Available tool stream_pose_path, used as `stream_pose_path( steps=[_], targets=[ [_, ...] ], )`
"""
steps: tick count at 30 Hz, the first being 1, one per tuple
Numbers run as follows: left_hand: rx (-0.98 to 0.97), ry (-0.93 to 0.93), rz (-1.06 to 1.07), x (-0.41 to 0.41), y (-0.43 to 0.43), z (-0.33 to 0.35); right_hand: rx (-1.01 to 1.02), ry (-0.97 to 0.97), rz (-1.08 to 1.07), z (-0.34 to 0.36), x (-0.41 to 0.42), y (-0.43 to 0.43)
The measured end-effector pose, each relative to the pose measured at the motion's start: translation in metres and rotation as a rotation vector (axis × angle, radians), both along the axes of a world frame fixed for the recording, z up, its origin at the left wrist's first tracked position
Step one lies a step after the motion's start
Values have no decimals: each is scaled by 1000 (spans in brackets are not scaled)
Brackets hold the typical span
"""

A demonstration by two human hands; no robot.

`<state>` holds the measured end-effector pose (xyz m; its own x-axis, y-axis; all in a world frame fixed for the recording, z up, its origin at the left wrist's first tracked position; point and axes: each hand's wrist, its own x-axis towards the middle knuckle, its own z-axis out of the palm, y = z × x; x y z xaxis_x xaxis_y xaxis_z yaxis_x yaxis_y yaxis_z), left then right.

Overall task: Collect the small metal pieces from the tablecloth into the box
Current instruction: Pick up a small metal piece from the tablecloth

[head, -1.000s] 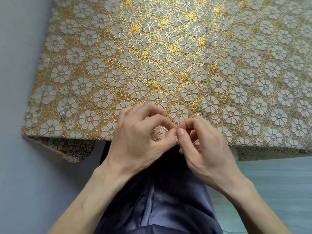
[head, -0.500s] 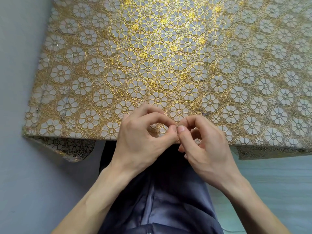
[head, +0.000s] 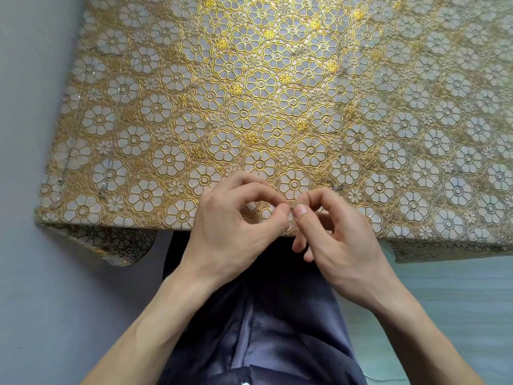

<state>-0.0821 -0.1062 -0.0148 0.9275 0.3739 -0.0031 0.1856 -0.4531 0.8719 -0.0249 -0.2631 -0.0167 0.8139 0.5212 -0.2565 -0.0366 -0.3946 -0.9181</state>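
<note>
Both the left hand [head: 230, 226] and right hand [head: 341, 240] pinch one metal piece [head: 291, 210] at the tablecloth [head: 166, 120] edge, another piece [head: 337, 187] nearby.

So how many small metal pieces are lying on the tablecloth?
4 pieces on the tablecloth: one by the right hand, one farther up mid-cloth, two near the left edge. More may hide in the pattern, under that or the left hand.

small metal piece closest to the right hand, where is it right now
Head view: the small grey metal piece lies on the gold floral tablecloth, right of centre near the front edge, just beyond the right hand's knuckles.
</note>
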Motion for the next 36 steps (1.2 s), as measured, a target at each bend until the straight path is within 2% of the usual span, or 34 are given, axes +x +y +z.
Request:
stream_pose_path(
  steps=[6,11,15,20,26,33,36],
  targets=[
    [36,-33,-18,-1,2,0,-14,-16,0,-2,0,0],
    [159,-60,-65,-4,4,-1,-116,-360,61,-2,-1,-2],
    [146,-41,-89,-4,3,-1,-207,-615,119,-5,-1,-2],
    [138,-6,-95,-5,4,-3,-298,-811,182,-6,-2,-3],
    [177,7,-46,-6,-1,-5,-345,-846,157,-7,-3,-1],
    [75,18,12,-7,-5,-4,-219,-626,85,-12,-6,-1],
    [73,27,34,-7,-7,-3,-193,-590,52,-13,-8,0]
  ],
)
